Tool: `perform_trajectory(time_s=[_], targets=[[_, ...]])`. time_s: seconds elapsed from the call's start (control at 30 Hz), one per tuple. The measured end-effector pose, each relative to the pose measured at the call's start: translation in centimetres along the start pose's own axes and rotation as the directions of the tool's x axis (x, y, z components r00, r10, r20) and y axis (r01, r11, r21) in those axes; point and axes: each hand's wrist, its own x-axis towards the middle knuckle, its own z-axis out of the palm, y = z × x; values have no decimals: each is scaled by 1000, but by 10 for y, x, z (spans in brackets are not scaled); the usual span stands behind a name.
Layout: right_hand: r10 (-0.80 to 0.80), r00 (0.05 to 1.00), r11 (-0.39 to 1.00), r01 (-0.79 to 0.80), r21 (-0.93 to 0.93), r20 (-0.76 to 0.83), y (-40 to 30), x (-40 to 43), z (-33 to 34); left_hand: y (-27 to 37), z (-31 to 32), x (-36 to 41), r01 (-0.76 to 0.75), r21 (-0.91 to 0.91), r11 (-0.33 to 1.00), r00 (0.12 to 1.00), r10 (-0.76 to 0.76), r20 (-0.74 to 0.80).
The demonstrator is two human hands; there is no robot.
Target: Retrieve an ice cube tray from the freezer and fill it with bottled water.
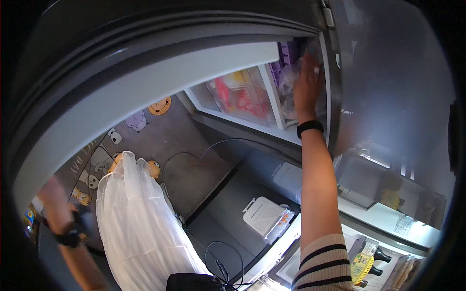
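Observation:
My right hand (307,87) reaches into the side of a freezer compartment, back of the hand towards me. Its fingers are stretched out against a transparent plastic bag (288,82); their tips are dim, and I cannot tell whether they grip it. Purple plastic trays (287,52) stand behind the bag. Beside it is a see-through freezer drawer (240,96) with red and yellow packages inside. My left hand (52,194), blurred, is at the far left near the end of the pale door liner (153,80); contact with it cannot be made out.
A lower refrigerator section with an open, lit door holds bottles (380,256). A white lidded container (263,217) is on the dark floor. A thin black cable (233,139) runs across. My white skirt (140,218) hangs over a mat with cartoon animals (136,120). A glossy panel (393,91) rises at right.

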Motion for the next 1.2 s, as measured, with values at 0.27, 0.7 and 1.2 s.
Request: perform_trajectory(time_s=[0.27,0.7,1.2], targets=[[-6,999,998,10,60,-53,9,-1,0,147,200,-245,-111,-529,841,317,535,783],[-106,833,959,229,165,-543,14,-9,19,270,389,-197,-903,-234,360,82,678,731],[49,978,987,-16,160,-203,10,4,2,261,411,-170,-891,-436,129,-135,841,524]])
